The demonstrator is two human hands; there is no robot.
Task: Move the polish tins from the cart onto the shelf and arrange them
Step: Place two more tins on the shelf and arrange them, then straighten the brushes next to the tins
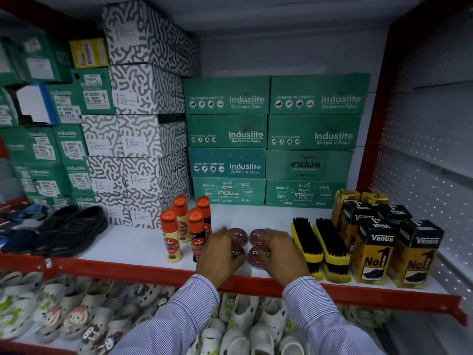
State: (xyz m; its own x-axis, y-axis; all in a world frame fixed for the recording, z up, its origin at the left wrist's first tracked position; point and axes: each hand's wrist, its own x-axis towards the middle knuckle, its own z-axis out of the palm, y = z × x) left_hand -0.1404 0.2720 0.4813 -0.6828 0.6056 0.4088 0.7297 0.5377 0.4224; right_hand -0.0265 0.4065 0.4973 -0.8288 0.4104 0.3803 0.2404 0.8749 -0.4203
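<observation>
Red-brown polish tins on shelf | left hand, right hand grip: open, resting on tins

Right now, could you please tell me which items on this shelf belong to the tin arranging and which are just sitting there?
Job: four polish tins, left hand, right hand.
Just there: Kiwi bottles, brushes, Venus boxes, black shoes.

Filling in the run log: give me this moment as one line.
stage: arranging | left hand: on left round red polish tins | right hand: on right tins | place: white shelf, four tins in square
</observation>
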